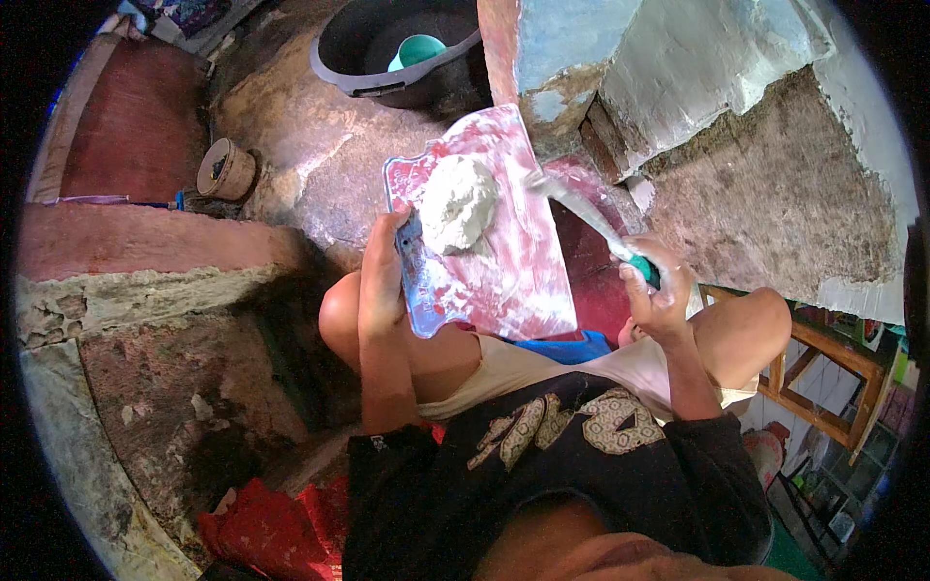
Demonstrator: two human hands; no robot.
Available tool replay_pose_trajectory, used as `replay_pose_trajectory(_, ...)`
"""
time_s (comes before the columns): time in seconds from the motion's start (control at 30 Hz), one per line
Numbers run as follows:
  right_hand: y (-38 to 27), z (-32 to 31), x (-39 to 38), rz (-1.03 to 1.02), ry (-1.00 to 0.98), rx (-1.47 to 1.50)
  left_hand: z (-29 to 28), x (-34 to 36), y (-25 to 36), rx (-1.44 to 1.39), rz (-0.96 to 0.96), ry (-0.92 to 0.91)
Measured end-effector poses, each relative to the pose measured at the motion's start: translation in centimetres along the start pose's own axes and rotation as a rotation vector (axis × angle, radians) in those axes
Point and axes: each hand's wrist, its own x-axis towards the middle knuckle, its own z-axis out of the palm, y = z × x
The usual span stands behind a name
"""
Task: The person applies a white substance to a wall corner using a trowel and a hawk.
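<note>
My left hand (385,276) grips the left edge of a flat, reddish plastic board (531,281) smeared with white paste, held above my lap. A thick lump of white putty (458,205) sits on the board's left half, close to my left fingers. In my closed right hand (661,289) is a putty knife (591,215) with a green handle. Its white-coated blade reaches over the board's right edge, apart from the lump. White residue marks my right fingers.
A dark tub (334,60) with a teal cup (418,50) inside stands ahead. To the left are a small bucket (227,171) and a raised ledge (155,242). At right, a wall with white coating (717,77) borders a rough bare patch (775,194). A wooden frame (823,358) stands lower right.
</note>
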Motion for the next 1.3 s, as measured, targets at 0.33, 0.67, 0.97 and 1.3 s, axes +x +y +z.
replay_pose_trajectory(0.33,0.5,-1.8,1.0,-0.371,-0.116,-0.521,3.6,-2.6,1.8,-0.078,-0.088,0.044)
replay_pose_trajectory(0.67,0.1,-5.5,-0.6,-0.266,-0.255,-0.658,2.3,-2.2,1.6,-0.087,0.015,0.081)
replay_pose_trajectory(0.97,2.9,-5.5,-4.9,0.516,-0.110,-0.204,0.2,-1.1,2.3,-0.313,0.128,-0.053)
replay_pose_trajectory(1.3,7.4,3.7,-3.9,0.521,-0.252,-0.100,-3.5,-1.1,4.4,-0.180,0.390,0.141)
